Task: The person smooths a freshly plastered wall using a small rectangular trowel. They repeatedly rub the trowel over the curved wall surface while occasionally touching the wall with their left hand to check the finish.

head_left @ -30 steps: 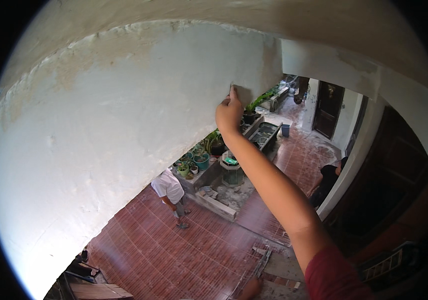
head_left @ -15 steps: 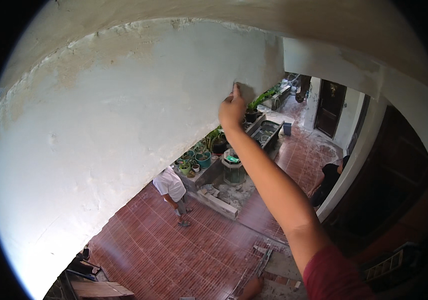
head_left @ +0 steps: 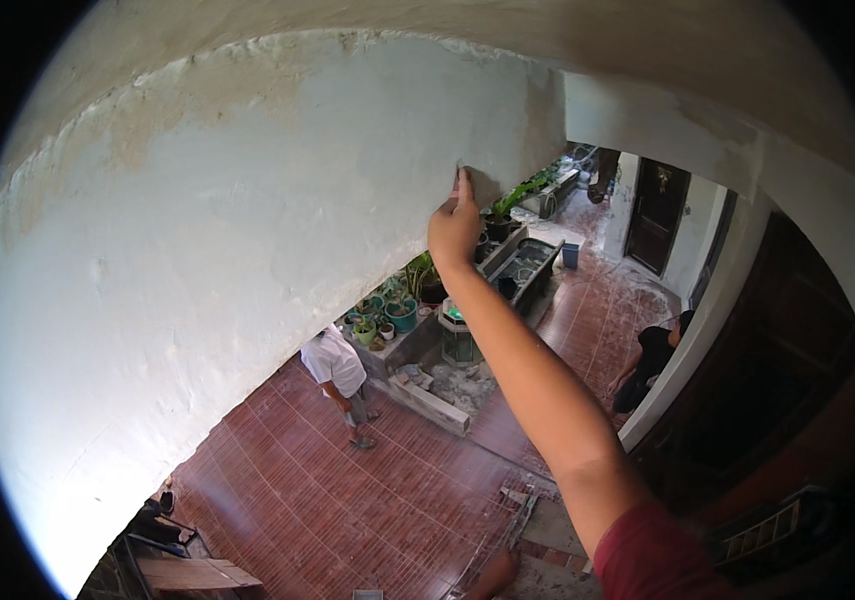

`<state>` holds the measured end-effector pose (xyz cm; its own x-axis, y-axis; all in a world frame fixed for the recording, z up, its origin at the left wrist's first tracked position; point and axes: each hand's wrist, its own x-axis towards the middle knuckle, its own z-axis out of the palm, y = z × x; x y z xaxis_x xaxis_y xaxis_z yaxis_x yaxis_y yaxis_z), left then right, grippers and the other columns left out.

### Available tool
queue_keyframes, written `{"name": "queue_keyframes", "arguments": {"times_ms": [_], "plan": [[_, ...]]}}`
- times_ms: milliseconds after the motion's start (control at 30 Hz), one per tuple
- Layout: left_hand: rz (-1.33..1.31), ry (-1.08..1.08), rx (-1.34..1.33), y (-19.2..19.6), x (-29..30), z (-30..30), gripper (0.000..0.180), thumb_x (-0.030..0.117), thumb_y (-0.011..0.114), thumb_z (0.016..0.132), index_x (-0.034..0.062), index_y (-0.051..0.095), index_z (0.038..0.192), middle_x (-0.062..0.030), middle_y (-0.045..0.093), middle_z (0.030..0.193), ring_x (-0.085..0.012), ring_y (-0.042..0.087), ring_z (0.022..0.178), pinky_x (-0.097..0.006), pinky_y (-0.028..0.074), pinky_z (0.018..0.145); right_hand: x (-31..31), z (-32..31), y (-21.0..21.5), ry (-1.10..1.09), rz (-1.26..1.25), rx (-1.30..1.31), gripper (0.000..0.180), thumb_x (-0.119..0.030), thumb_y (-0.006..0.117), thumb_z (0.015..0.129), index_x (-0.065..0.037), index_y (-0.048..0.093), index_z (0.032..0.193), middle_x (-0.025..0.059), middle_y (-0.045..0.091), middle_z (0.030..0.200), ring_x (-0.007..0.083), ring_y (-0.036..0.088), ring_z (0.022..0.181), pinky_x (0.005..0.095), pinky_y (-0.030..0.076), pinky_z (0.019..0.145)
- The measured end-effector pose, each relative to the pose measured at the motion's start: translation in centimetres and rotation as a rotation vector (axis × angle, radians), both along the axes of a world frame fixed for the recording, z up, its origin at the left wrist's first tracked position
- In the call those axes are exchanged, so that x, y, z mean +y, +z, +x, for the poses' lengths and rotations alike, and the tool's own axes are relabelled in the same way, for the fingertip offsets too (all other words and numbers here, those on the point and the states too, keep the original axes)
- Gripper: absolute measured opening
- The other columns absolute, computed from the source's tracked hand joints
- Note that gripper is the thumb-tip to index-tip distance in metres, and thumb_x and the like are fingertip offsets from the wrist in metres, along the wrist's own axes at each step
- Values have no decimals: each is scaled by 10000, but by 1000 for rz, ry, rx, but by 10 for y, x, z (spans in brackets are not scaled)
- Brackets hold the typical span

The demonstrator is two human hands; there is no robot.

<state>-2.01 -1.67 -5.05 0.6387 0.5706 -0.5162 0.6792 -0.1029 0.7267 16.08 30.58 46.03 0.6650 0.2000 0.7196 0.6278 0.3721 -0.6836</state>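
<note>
A: Where is the sanding pad (head_left: 481, 186) placed relative to the right hand (head_left: 455, 225)?

B: It is seen just above and to the right of the knuckles, pressed flat against the pale plastered wall (head_left: 248, 230) near the wall's lower right edge. Its lower left part is covered by the fingers.

A: How is the grip recorded?

B: The fingers are closed over the pad's lower edge, thumb side turned to the wall; the pad is pinned between fingertips and plaster. The left hand is not seen.

A: Orientation of the pad?

B: Its face is laid against the wall. The long axis cannot be told, since only a small grey patch is shown.

A: Surroundings?

B: Far below, a red tiled courtyard (head_left: 328, 480), potted plants (head_left: 398, 305) and a person in a white shirt (head_left: 336, 365) are noted.
</note>
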Motion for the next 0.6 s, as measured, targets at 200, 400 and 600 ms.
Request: {"name": "queue_keyframes", "arguments": {"times_ms": [200, 400, 600], "plan": [[15, -5, -34, 9, -5, -3, 609, 453, 405, 1028, -102, 534, 1246, -412, 622, 1096, -537, 611, 1077, -560, 460, 960, 4, -6, -2, -17, 58, -48, 514, 50, 450, 917, 26, 467, 1431, 294, 616, 1282, 422, 641, 1120, 443, 524, 954], [174, -32, -166, 6, -12, -14, 552, 392, 407, 1025, -93, 536, 1254, -399, 609, 1126, -533, 594, 1087, -558, 445, 979, 5, -3, -2, -13, -3, 51, 503, 46, 447, 920, 18, 487, 1421, 293, 621, 1281, 414, 644, 1128, 435, 523, 953], [252, -62, -214, -7, -10, -19, 495, 325, 406, 1020, -77, 533, 1277, -382, 592, 1167, -524, 571, 1110, -556, 427, 1004, 3, -2, -4, -24, 3, 51, 513, 32, 451, 924, -20, 494, 1433, 283, 649, 1231, 404, 659, 1109, 440, 526, 944]]}}
